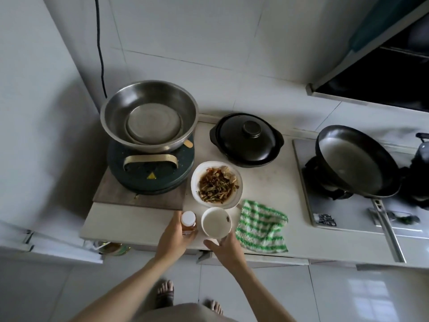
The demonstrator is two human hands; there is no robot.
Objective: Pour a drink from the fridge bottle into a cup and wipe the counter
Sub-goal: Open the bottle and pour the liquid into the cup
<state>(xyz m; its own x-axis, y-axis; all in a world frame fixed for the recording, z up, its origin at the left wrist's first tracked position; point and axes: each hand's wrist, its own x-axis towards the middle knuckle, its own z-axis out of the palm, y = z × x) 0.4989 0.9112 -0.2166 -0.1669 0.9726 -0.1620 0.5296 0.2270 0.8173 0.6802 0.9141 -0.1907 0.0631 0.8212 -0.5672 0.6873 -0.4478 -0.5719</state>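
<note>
A small bottle (188,221) with a white cap and amber liquid stands upright near the front edge of the pale counter (267,182). My left hand (173,238) wraps around it. Just right of the bottle stands a white cup (216,221), which looks empty inside. My right hand (224,248) holds the cup from the near side, fingers around its base. A green-and-white checked cloth (262,226) lies crumpled on the counter to the right of the cup.
A white bowl of cooked food (217,184) sits just behind the cup. Behind it are a black lidded clay pot (247,139) and a steel basin (149,116) on a dark round cooker (151,173). A black pan (355,159) rests on the stove at right.
</note>
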